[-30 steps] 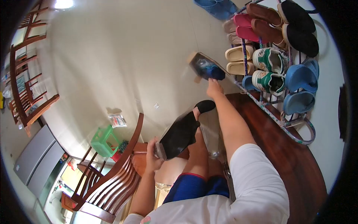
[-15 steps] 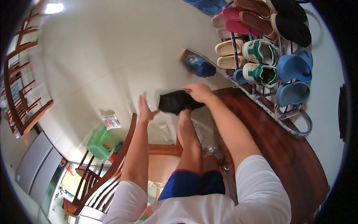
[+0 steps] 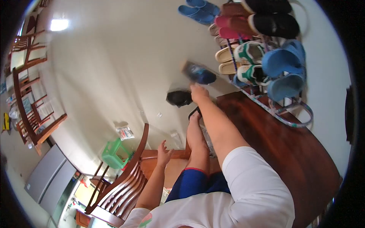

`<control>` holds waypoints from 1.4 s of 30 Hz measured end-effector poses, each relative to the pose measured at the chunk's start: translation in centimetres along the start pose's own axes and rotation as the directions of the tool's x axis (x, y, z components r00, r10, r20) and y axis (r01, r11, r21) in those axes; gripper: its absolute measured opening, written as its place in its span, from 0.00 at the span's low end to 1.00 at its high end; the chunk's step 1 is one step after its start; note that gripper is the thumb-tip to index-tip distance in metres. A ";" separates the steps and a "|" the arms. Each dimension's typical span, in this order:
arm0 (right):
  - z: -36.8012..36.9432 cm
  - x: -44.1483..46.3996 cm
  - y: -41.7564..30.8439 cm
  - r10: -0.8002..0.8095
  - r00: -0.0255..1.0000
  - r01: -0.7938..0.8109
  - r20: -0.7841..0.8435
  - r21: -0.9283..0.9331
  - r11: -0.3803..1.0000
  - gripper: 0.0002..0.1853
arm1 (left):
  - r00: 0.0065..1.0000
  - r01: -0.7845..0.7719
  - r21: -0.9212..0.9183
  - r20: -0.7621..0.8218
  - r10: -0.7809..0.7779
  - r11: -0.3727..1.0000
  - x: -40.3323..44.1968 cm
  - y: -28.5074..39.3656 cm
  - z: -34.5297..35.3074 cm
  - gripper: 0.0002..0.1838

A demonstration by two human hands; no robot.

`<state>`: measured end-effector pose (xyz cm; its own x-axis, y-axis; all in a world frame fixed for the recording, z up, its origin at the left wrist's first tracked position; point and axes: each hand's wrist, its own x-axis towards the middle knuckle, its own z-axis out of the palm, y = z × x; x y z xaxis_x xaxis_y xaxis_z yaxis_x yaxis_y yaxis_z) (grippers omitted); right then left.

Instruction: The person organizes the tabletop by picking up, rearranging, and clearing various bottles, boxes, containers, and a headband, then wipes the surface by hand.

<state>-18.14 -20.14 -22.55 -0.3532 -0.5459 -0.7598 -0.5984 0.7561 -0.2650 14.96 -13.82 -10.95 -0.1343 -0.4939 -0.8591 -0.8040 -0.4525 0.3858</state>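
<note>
My left hand (image 3: 164, 154) is raised above the wooden seat (image 3: 156, 167), its fingers apart and holding nothing. My right hand (image 3: 199, 92) is closed at the right end of a black item (image 3: 178, 98), which is blurred; whether the fingers grip it is hidden. Just beyond that hand lies a box (image 3: 199, 73) with something dark blue in it. Below the black item is my foot (image 3: 195, 114), with a dark band of footwear around it.
A rack (image 3: 266, 108) at the right carries sandals, slippers and green-white sneakers (image 3: 251, 74). Blue slippers (image 3: 197, 14) lie on the floor behind. A green stool (image 3: 115, 154) and a plastic packet (image 3: 124, 132) are at the left, near a wooden chair (image 3: 123, 182).
My left hand has drawn back toward the seat. The black item has come off over my foot and now hangs or lies beyond it, beside my right hand. The view has shifted.
</note>
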 end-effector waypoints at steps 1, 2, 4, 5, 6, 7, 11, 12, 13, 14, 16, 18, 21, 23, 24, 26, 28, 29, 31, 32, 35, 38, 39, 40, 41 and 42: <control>-0.8 -1.0 -0.6 0.009 0.999 -0.010 -0.043 -0.027 1.000 0.12 | 1.000 0.006 0.001 0.004 -0.006 1.000 -0.4 0.5 -0.4 0.37; -1.9 -2.2 -1.0 0.023 0.996 -0.028 -0.092 -0.056 0.998 0.12 | 1.000 0.006 0.001 0.014 -0.006 1.000 -0.8 1.3 -1.0 0.37; -6.2 -4.4 -3.1 -0.063 0.998 0.062 -0.023 -0.042 0.997 0.12 | 0.999 0.001 -0.016 0.049 0.000 1.000 -1.1 3.9 -1.4 0.36; -7.6 -4.7 -4.1 -0.066 0.996 0.064 -0.059 -0.040 0.997 0.13 | 0.997 0.001 -0.026 0.081 0.002 1.000 -1.7 5.8 -1.5 0.36; -11.0 -6.3 -5.6 -0.075 0.996 0.074 -0.042 -0.031 0.997 0.14 | 0.993 0.005 -0.032 0.119 -0.001 0.999 -2.2 7.3 -1.5 0.35; -14.3 -7.7 -6.9 -0.078 0.997 0.077 0.006 0.056 0.995 0.14 | 0.984 -0.106 -0.057 0.140 0.113 0.993 -1.5 7.1 -1.1 0.33; -25.0 -11.9 -12.1 -0.297 0.946 0.285 -0.128 -0.101 0.953 0.10 | 0.871 -0.356 -0.201 0.283 0.402 0.913 -2.6 15.4 0.9 0.30; -27.6 -13.0 -13.3 -0.392 0.908 0.364 -0.147 -0.186 0.913 0.10 | 0.844 -0.278 -0.328 0.366 0.393 0.903 -1.0 16.5 1.7 0.28; -30.4 -14.8 -14.3 -0.414 0.875 0.375 -0.250 -0.187 0.908 0.11 | 0.858 -0.241 -0.269 0.390 0.334 0.933 -2.3 20.1 1.7 0.25; -34.1 -16.6 -14.5 -0.443 0.883 0.394 -0.153 -0.267 0.879 0.11 | 0.727 -0.531 -0.301 0.318 0.608 0.792 -4.1 23.8 3.0 0.21; -40.3 -26.4 -14.1 -0.510 0.849 0.443 -0.140 -0.339 0.830 0.11 | 0.665 -0.587 -0.232 0.409 0.625 0.776 -9.4 30.2 3.2 0.20; -44.1 -33.0 -13.9 -0.454 0.863 0.367 -0.222 -0.342 0.865 0.11 | 0.567 -0.599 -0.381 0.419 0.709 0.704 -14.3 35.5 3.4 0.21; -45.6 -46.7 -11.1 -0.498 0.807 0.378 -0.318 -0.371 0.848 0.11 | 0.518 -0.728 -0.336 0.301 0.801 0.597 -17.4 41.0 4.5 0.28; -44.1 -55.0 -8.5 -0.477 0.791 0.306 -0.384 -0.427 0.851 0.10 | 0.168 -0.730 -0.529 0.474 0.865 0.432 -24.3 44.7 4.8 0.21; -42.9 -58.8 -7.1 -0.444 0.783 0.241 -0.436 -0.446 0.862 0.10 | -0.020 -0.692 -0.623 0.522 0.853 0.365 -28.0 46.4 5.1 0.18; -39.5 -65.4 -5.0 -0.398 0.754 0.130 -0.523 -0.474 0.871 0.09 | -0.037 -0.736 -0.600 0.496 0.868 0.312 -31.0 47.2 7.8 0.14; -36.2 -71.1 -3.1 -0.365 0.721 0.015 -0.589 -0.513 0.858 0.10 | 0.039 -0.817 -0.513 0.409 0.912 0.265 -35.5 46.9 11.1 0.14; -34.3 -74.1 -2.2 -0.355 0.694 -0.041 -0.626 -0.527 0.849 0.10 | -0.040 -0.820 -0.534 0.409 0.912 0.204 -40.7 45.9 11.5 0.15; -31.6 -79.7 1.0 -0.232 0.729 0.124 -0.644 -0.210 0.970 0.08 | -0.161 -0.812 -0.552 0.523 0.837 0.189 -47.1 43.8 13.1 0.15; -29.4 -82.2 3.1 -0.209 0.645 0.235 -0.735 -0.069 0.970 0.06 | -0.281 -0.801 -0.578 0.590 0.757 0.153 -48.9 42.9 14.2 0.15; -22.7 -89.7 8.4 0.111 0.284 0.179 -0.953 0.166 0.970 0.11 | -0.541 -0.786 -0.616 0.651 0.532 -0.046 -52.1 41.2 17.9 0.17; -16.9 -95.1 14.1 0.500 0.144 0.184 -0.854 0.520 0.834 0.11 | -0.507 -0.830 -0.556 0.716 0.481 -0.046 -52.4 40.5 22.2 0.19; -15.5 -96.0 15.9 0.572 0.079 0.160 -0.816 0.577 0.801 0.11 | -0.461 -0.853 -0.522 0.748 0.477 -0.007 -52.1 40.3 23.3 0.20; -14.8 -96.5 17.2 0.646 0.022 0.048 -0.763 0.646 0.762 0.11 | -0.455 -0.868 -0.495 0.763 0.458 -0.039 -51.9 40.2 24.2 0.21; -14.1 -96.3 19.2 0.656 0.015 0.008 -0.755 0.656 0.755 0.14 | -0.450 -0.881 -0.468 0.778 0.437 -0.074 -51.9 40.1 25.2 0.23; -14.5 -95.7 20.4 0.642 0.011 -0.070 -0.766 0.640 0.765 0.15 | -0.444 -0.891 -0.441 0.795 0.414 -0.110 -51.8 40.1 26.0 0.25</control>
<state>-6.99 42.29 53.36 -0.9394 0.2028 0.2764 0.0271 0.8476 -0.5299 -25.43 12.95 40.29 -0.7337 0.6218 0.2740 0.4632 0.1626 0.8712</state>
